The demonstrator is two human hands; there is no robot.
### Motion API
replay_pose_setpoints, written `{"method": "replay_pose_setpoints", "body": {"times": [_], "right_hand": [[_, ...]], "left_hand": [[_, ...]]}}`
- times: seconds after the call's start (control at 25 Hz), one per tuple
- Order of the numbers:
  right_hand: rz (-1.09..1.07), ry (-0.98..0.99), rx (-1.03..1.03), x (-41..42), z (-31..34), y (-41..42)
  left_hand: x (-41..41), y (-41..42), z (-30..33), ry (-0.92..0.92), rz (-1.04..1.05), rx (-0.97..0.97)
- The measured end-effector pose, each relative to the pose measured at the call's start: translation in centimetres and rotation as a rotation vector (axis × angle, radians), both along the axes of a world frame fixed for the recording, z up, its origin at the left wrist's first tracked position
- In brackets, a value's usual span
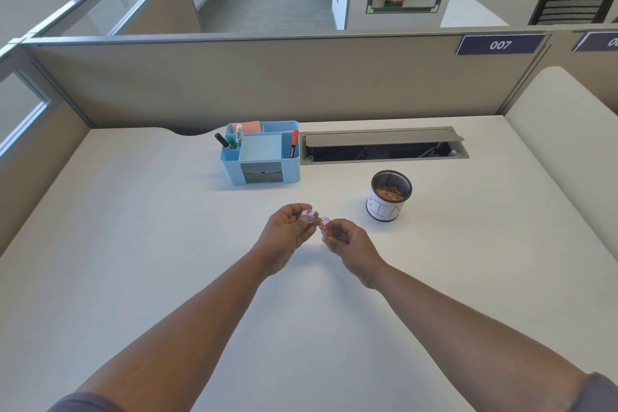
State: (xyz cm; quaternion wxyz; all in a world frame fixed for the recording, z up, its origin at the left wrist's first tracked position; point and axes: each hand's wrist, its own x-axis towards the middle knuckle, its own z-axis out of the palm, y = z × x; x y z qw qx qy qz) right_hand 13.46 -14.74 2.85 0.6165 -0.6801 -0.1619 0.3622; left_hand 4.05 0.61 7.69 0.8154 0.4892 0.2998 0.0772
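Two small purple bits sit close above the counter [167, 244], near the mesh cup [389, 197]: left hand [289, 227] pinches the lilac piece [309, 215], right hand [347, 239] pinches the clear piece [324, 222], prob. mid-fit or mid-split, so next needs rims lined up w/ steady grip.

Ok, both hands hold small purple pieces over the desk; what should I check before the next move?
1. Left hand grips the pink-purple piece: ok.
2. Right hand pinches the clear purple piece: ok.
3. The two pieces separated or joined: cannot tell.
4. Mesh cup upright, apart from the hands: ok.
5. Blue organizer behind, out of the hands' way: ok.
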Motion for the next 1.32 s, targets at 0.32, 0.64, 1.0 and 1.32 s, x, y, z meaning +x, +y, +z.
{"method": "replay_pose_setpoints", "body": {"times": [0.32, 0.64, 1.0, 1.32], "right_hand": [[-0.136, -0.051, 0.044, 0.6, 0.8, -0.9], [-0.603, -0.417, -0.142, 3.9, 3.4, -2.4], [-0.582, -0.565, -0.396, 7.6, 3.6, -3.9], [-0.600, -0.546, -0.414, 8.2, 3.8, -3.4]], "left_hand": [[1.8, -0.9, 0.6, -0.021, 0.046, -0.232], [4.8, -2.4, 0.3, 0.037, 0.048, -0.272], [5.1, -2.8, -1.5, 0.085, 0.138, -0.273], [4.9, -2.4, -1.9, 0.092, 0.161, -0.268]]}}
